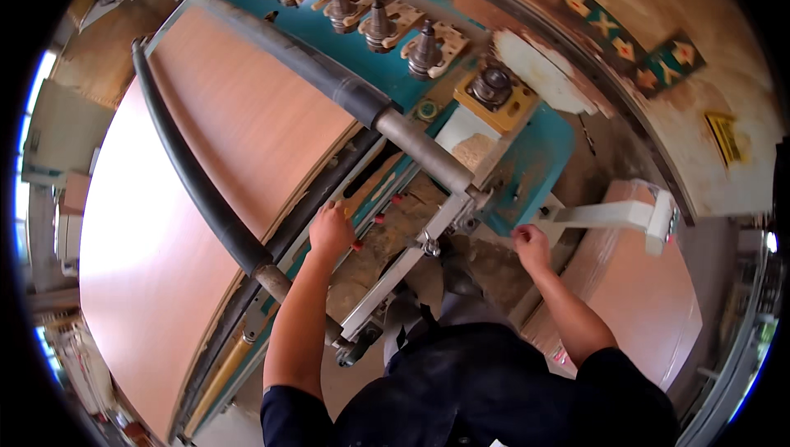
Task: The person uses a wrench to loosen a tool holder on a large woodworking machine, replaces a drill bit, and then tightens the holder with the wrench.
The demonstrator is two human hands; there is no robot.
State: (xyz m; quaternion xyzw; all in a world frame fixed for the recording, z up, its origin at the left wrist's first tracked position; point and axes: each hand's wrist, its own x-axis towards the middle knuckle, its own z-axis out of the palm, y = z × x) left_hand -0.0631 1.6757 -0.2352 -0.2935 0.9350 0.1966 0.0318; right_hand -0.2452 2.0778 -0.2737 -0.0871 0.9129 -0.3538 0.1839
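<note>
My left hand (332,231) is curled closed over the edge of the machine bed, beside a red knob (356,245). Whatever its fingers hold, if anything, is hidden. To its left lies a large wood-faced board (239,77) on the bed, with two dark rollers, the near roller (193,163) and the far roller (304,64), crossing above it. My right hand (531,248), its fingers bent together, is by the lower edge of a teal machine part (527,171); I cannot make out anything in it. A metal bar (403,270) joining the roller ends runs between my hands.
A row of tool holders (424,52) stands along the far side, near a yellow block (498,97). At the right, a white bracket arm (613,214) juts over a wrapped stack of boards (634,282). A large machine beam (658,77) spans the upper right.
</note>
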